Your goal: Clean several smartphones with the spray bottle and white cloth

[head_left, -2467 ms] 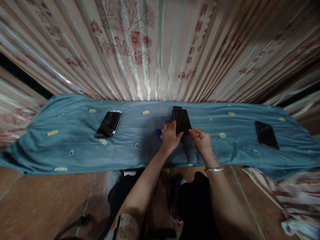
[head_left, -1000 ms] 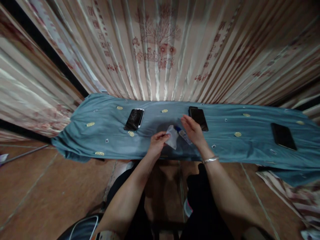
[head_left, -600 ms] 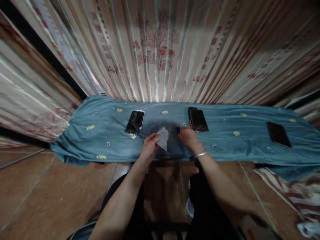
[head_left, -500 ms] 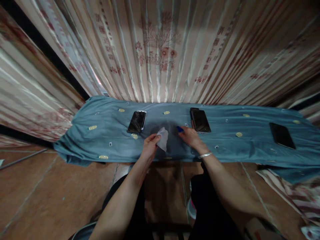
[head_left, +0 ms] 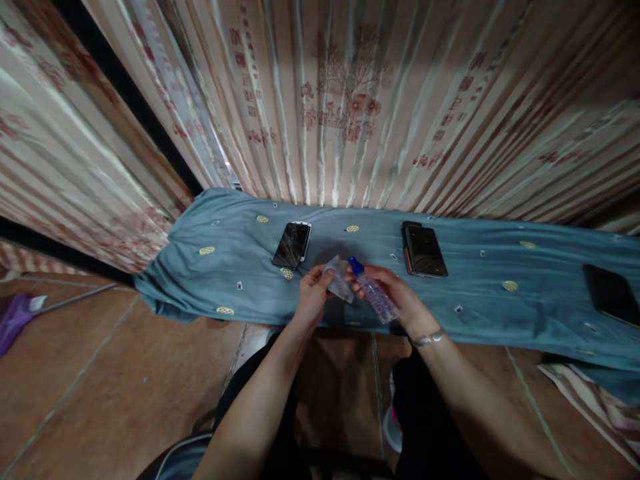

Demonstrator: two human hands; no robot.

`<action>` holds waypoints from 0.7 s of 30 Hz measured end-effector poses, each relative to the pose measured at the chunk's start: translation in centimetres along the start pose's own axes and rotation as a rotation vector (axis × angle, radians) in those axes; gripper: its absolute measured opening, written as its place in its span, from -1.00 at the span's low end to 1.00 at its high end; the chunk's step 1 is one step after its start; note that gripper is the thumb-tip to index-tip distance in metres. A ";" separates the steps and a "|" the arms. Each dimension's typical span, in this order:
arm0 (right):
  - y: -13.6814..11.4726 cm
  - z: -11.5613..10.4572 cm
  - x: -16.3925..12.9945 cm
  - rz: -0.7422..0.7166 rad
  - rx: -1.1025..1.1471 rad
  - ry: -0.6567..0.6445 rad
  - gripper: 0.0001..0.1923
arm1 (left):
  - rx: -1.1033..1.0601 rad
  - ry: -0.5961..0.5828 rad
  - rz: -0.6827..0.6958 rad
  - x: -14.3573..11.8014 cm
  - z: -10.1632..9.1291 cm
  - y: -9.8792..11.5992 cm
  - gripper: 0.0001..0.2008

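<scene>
Left hand: the left hand (head_left: 314,300) is up over the near edge of the blue cloth (head_left: 240,267), fingers pinching a small whitish wipe (head_left: 339,285) by its left side.
Right hand: the right hand (head_left: 400,303) is wrapped around a clear spray bottle (head_left: 373,293), fingers curled about its body, a bangle (head_left: 428,339) on the wrist.
Bottle: tilted, its blue cap (head_left: 355,265) pointing up and left, right beside the wipe; whether cap and wipe touch, I cannot tell.
Wipe: sits between the two hands, just left of the bottle's cap.
Beyond the left hand: a cracked phone (head_left: 291,245) with a white edge lies flat on the cloth, near but apart.
Beyond the right hand: a dark phone (head_left: 425,250) lies flat, apart from the fingers.
Far right of the grip: another black phone (head_left: 611,295) lies well apart.
Backdrop: a striped curtain (head_left: 350,100) hangs behind the cloth.
</scene>
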State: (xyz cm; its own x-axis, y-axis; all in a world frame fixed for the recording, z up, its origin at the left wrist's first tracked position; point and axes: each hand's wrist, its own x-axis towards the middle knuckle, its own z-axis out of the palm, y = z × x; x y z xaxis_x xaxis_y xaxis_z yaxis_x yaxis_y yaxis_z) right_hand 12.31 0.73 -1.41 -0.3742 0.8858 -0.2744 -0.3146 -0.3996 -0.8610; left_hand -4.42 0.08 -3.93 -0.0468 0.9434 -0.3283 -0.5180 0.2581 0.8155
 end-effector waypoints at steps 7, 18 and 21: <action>0.8 0.8 -0.2 -0.360 -0.636 0.164 -0.44 | -0.065 -0.007 0.003 -0.6 -0.2 -0.4 -0.50; 1.3 1.7 -0.9 -0.511 -1.327 -0.024 -0.51 | 0.082 -0.011 0.101 -0.4 -1.0 -1.1 -0.44; 1.3 2.0 -0.8 -0.498 -1.326 -0.036 -0.58 | 0.075 -0.025 0.109 -0.2 -1.2 -1.2 -0.45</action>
State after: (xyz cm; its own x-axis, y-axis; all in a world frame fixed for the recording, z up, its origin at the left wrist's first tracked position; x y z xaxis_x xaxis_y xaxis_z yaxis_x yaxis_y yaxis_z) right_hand 10.46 -0.92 -1.42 -0.4965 0.8520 0.1659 0.6143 0.4800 -0.6263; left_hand -4.76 -0.65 -5.42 -0.0778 0.9712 -0.2250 -0.4460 0.1679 0.8791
